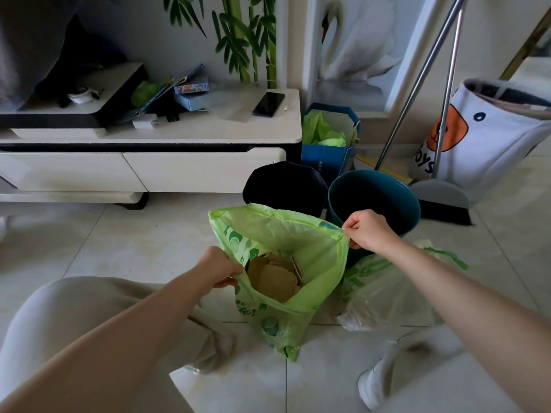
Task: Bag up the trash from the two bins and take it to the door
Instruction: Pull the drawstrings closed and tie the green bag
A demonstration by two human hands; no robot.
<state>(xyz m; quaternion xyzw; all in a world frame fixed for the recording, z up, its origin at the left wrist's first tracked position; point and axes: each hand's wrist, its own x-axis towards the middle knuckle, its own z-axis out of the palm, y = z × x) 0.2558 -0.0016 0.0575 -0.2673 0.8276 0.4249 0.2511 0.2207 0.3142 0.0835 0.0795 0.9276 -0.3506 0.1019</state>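
a green trash bag [286, 234], loaded with flat cardboard pieces [275, 277], is held open above the tiled floor [143, 242] in front of two bins, one black [286, 189] and one teal [375, 195], both seen apparently emptied. the near edge of the bag's rim is pinched by the left hand [219, 268], fingers curled over the plastic, while the far corner is gripped by the right hand [368, 231], closed tight on a gathered fold. a second bag [387, 293], pale and translucent with a green drawstring, is left lying on the floor just beside the first, close to the right forearm. the risks from here are judged to be these: the thin film could be pierced or torn by the stiff cardboard corners if the bag is lifted sharply by its rim; the rim could be slipped from the left pinch, which holds only a small fold, and the contents tipped toward the knee; the mouth could be left gaping if the drawstring is not drawn fully, so that pieces are spilled on the way to the door; and the second bag could be forgotten or trodden on, lying as it does near the white-shod foot [372, 386]. a broom and dustpan [441, 195] are propped behind the teal bin, where they could be knocked over.
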